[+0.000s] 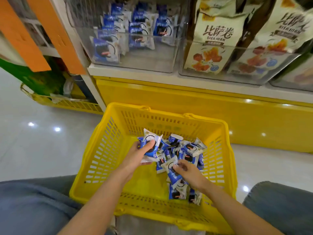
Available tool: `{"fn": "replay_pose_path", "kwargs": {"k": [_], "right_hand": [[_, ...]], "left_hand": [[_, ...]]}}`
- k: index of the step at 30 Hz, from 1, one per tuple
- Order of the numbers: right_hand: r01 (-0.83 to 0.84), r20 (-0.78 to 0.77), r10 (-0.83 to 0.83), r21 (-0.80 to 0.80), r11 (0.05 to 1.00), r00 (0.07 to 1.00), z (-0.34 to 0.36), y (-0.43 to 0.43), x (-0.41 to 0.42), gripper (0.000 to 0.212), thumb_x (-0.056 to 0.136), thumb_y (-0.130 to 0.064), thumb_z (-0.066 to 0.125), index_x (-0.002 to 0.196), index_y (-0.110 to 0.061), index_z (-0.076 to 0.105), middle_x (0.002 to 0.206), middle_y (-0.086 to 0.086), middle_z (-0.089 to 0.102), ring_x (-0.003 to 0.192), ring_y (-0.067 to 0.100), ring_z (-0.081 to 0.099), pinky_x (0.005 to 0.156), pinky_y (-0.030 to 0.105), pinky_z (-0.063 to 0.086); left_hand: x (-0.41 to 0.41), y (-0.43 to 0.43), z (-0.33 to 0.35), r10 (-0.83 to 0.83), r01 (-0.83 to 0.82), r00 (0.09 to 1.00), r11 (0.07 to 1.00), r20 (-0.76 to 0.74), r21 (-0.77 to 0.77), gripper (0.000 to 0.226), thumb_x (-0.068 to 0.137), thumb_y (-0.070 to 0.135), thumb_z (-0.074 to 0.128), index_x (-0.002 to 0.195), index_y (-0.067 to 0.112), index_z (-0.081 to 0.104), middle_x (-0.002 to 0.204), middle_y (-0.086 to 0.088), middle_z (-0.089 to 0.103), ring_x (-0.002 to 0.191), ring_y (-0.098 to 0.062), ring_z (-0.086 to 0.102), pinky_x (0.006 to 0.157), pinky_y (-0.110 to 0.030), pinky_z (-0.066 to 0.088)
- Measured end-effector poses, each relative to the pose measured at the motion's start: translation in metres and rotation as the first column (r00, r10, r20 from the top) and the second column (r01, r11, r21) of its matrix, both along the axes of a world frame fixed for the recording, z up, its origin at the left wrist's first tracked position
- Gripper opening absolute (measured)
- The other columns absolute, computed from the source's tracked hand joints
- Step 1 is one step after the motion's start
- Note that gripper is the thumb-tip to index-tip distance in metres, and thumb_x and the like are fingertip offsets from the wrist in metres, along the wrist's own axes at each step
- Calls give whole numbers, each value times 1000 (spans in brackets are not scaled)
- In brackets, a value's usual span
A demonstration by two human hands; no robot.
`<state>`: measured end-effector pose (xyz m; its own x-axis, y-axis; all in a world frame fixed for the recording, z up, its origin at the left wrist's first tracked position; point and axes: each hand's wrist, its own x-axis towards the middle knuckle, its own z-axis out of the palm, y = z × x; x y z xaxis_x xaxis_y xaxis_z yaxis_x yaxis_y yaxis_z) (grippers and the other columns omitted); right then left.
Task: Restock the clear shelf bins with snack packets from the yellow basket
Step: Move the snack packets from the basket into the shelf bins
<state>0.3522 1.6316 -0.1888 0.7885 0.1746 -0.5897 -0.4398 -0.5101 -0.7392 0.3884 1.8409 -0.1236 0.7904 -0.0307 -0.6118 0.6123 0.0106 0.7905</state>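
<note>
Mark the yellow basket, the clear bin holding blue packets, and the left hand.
yellow basket (103, 150): head view, left slotted wall.
clear bin (152, 62): head view, bare front wall.
left hand (136, 154): head view, middle of the hand, gripping blue packets (149, 135).

The left forearm (101, 192) and right forearm (228, 204) are reaching forward and down, converging slightly. The left hand (141, 154) is gripping a small stack of packets (149, 141), with the thumb pressing across the top and the fingers curling underneath. The right hand (188, 173) is lying palm-down, its fingers (180, 166) curling onto a loose packet (168, 165); whether they are gripping it is unclear.
</note>
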Motion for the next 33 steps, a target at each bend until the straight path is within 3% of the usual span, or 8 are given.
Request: {"fn": "replay_pose_path", "kwargs": {"k": [4, 8, 13, 20, 22, 26, 28, 33], "right_hand": [[166, 94, -177, 122, 979, 980, 43, 9, 11, 26, 91, -38, 55, 88, -12, 62, 76, -3, 60, 60, -4, 56, 56, 6, 40], [195, 130, -220, 180, 964, 967, 83, 15, 22, 12, 89, -28, 61, 78, -23, 62, 76, -11, 66, 69, -4, 62, 59, 4, 44], [225, 194, -254, 160, 961, 948, 139, 25, 35, 27, 88, -40, 58, 90, -14, 67, 84, 1, 72, 76, 14, 65, 73, 29, 49], [121, 406, -178, 163, 979, 896, 234, 44, 86, 20, 87, -19, 64, 104, -9, 63, 100, 8, 70, 86, 10, 67, 64, 21, 55], [95, 489, -156, 146, 985, 858, 266, 53, 104, 26, 85, -19, 67, 109, -11, 62, 102, 7, 69, 91, 12, 67, 66, 23, 57], [126, 745, -16, -92, 988, 667, 316, 80, 145, 20, 79, -36, 71, 92, -25, 61, 75, -4, 64, 61, -2, 58, 52, 15, 45], [148, 791, -28, -79, 986, 611, 328, 95, 170, 18, 78, -36, 71, 88, -26, 60, 81, -2, 66, 67, 5, 61, 58, 21, 50], [193, 676, -46, -144, 971, 735, 326, 117, 238, 30, 79, -22, 71, 103, -13, 56, 104, 7, 67, 87, 19, 69, 79, 37, 58]], "left_hand": [[4, 4, 34, -54, 52, 990, 998, 128, 20, 47, 79, 43, 64, 119, 21, 50, 109, 1, 65, 87, -7, 67, 64, -25, 56], [13, 15, 70, -98, 86, 965, 995, 243, 59, 40, 81, 41, 64, 115, 26, 49, 108, 5, 63, 83, 1, 65, 60, -20, 55], [24, 41, 109, -107, 73, 923, 992, 369, 107, 45, 80, 37, 65, 119, 19, 49, 112, 0, 62, 100, -14, 63, 82, -35, 55], [45, 71, 140, 18, -31, 895, 999, 445, 21, 44, 80, 38, 65, 117, 22, 48, 107, 2, 63, 90, -10, 64, 59, -21, 56], [52, 78, 143, 92, -75, 891, 996, 445, -56, 48, 80, 37, 65, 121, 18, 49, 110, -4, 64, 87, -14, 66, 53, -21, 54], [68, 91, 146, 201, -150, 864, 978, 462, -146, 52, 79, 40, 66, 122, 18, 49, 112, -6, 64, 91, -18, 67, 55, -24, 52], [76, 95, 148, 245, -182, 855, 967, 456, -179, 49, 79, 41, 66, 120, 20, 48, 113, -5, 62, 92, -20, 67, 59, -26, 54], [90, 100, 150, 267, -172, 849, 956, 456, -239, 44, 79, 39, 66, 116, 25, 47, 114, -2, 60, 94, -20, 65, 62, -27, 55]]}}
